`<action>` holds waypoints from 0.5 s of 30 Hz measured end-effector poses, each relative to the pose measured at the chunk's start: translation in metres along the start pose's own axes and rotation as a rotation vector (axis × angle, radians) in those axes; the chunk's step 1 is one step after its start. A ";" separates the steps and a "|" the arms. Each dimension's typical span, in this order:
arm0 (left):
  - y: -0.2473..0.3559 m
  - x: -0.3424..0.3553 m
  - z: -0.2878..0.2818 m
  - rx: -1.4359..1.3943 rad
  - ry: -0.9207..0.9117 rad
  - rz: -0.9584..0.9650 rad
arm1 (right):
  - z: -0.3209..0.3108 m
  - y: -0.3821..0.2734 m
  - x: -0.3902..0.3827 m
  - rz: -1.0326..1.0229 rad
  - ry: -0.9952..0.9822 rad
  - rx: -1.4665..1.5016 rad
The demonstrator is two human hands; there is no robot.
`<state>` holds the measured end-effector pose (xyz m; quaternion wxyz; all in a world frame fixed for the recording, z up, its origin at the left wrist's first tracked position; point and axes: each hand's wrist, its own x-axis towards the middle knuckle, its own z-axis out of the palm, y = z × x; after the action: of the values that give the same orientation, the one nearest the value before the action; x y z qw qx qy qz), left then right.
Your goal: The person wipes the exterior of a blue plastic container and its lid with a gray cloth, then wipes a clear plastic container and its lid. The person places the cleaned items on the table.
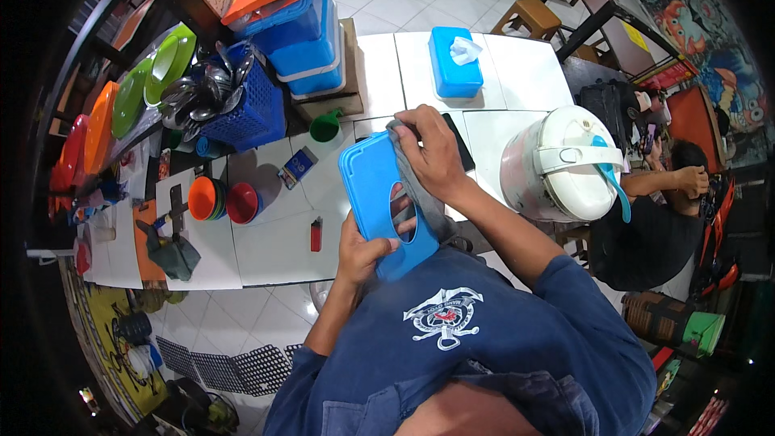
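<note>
My left hand (362, 250) grips the lower left edge of a light-blue plastic lid (365, 161) with a large oval opening, tilted upright above my lap and the table's near edge. My right hand (431, 153) holds a grey cloth (424, 211) against the lid's upper right edge, its fingers bent over the top. Some fingertips show through the opening; I cannot tell whose hand they belong to. A dark flat object, partly hidden, lies behind my right hand. Left of the lid are a green mug (324, 127), a red lighter (316, 233) and a small dark-blue pack (295, 167).
A white cooler jug (533, 186) stands right, a blue tissue box (454, 73) behind. Left are stacked blue containers (303, 56), a cutlery basket (254, 113), colored bowls (245, 202) and plates (125, 113) on the white table (270, 250). Another person (642, 246) sits at the right, holding a phone.
</note>
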<state>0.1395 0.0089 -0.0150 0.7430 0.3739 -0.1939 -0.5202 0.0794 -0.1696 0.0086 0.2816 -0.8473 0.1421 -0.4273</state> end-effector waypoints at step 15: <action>0.021 0.016 0.005 -0.208 -0.048 -0.049 | -0.013 -0.013 -0.013 -0.129 0.091 -0.021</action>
<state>0.1557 -0.0035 0.0026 0.7599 0.2869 -0.1472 -0.5644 0.0609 -0.1574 0.0145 0.2377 -0.8373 0.1045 -0.4811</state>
